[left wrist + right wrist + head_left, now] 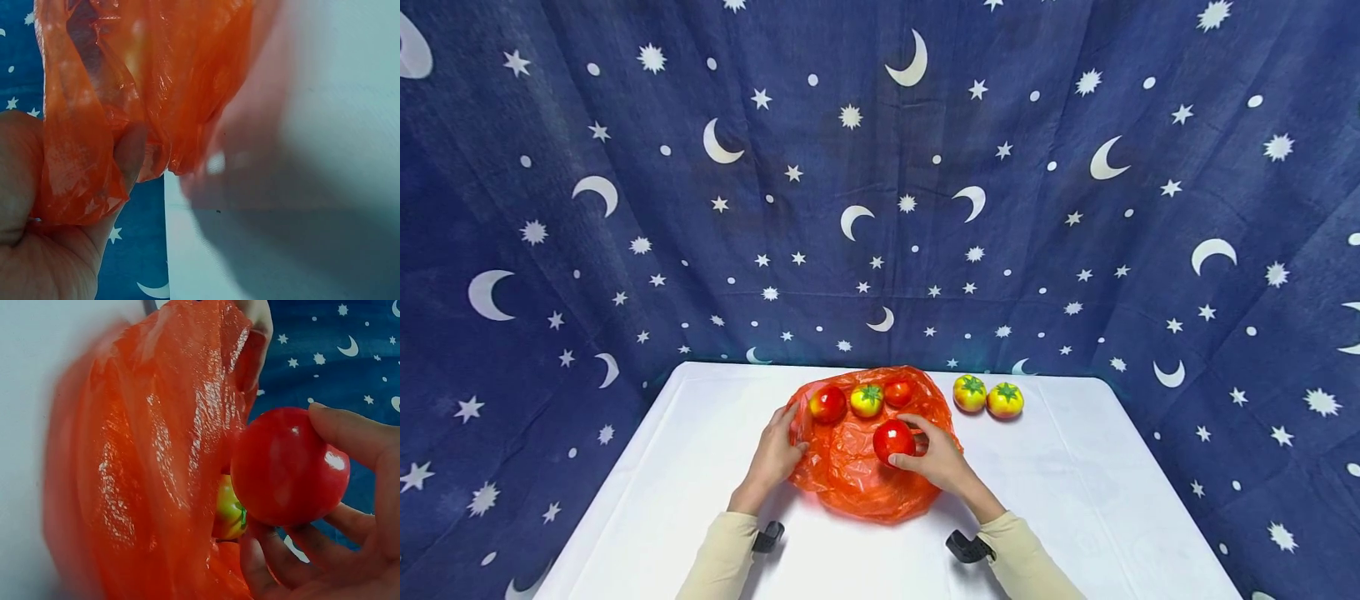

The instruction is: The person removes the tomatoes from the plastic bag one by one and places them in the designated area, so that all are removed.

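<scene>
An orange-red plastic bag [857, 479] lies spread on the white table with its mouth open. My left hand [777, 447] grips the bag's left edge; the left wrist view shows the film between the thumb and fingers. Over the right part of the bag, my right hand [936, 454] holds a shiny red tomato [290, 467] between thumb and fingers. Along the bag's far side sit a red tomato [828, 404] with a yellowish patch, a yellow tomato [867, 401] with a green leafy top, and another red tomato [898, 392].
Two yellow-red tomatoes with green tops, a left one [970, 393] and a right one [1005, 401], stand on the white table [1075, 500] right of the bag. Behind the table hangs a dark blue curtain [805, 325] with moons and stars.
</scene>
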The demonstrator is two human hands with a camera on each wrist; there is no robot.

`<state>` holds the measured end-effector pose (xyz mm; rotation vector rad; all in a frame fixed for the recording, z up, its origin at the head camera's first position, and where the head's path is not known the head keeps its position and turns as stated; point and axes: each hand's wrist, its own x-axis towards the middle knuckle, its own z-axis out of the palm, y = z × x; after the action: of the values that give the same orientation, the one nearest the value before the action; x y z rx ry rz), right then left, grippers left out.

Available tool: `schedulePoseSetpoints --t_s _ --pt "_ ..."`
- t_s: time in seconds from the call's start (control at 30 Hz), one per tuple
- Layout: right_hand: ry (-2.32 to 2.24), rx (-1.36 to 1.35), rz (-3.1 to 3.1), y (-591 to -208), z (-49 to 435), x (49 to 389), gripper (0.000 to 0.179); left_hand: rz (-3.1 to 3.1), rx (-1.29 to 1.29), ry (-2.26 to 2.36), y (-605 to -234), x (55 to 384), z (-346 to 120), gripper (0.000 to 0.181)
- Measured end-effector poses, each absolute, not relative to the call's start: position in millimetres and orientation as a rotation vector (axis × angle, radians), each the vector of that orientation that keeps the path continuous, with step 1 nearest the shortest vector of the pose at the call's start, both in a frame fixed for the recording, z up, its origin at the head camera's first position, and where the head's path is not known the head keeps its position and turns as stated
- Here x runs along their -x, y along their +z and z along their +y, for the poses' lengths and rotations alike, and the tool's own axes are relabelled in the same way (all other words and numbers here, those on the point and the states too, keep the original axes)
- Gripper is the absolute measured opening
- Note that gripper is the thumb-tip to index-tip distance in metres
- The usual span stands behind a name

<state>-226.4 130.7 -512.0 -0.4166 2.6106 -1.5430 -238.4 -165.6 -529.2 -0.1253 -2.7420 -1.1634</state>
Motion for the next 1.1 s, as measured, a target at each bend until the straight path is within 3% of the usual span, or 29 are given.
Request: schedulePoseSetpoints --t_s 0.53,1.1 --pt "-1.687 0.275 2.596 -498 149 227 0.062 -2.755 0.103 -1.187 -528 237 -165 0.076" --pt "-1.722 0.309 2.663 -492 181 229 0.066 -2.744 0.129 -1.194 -527 237 -166 0.076"
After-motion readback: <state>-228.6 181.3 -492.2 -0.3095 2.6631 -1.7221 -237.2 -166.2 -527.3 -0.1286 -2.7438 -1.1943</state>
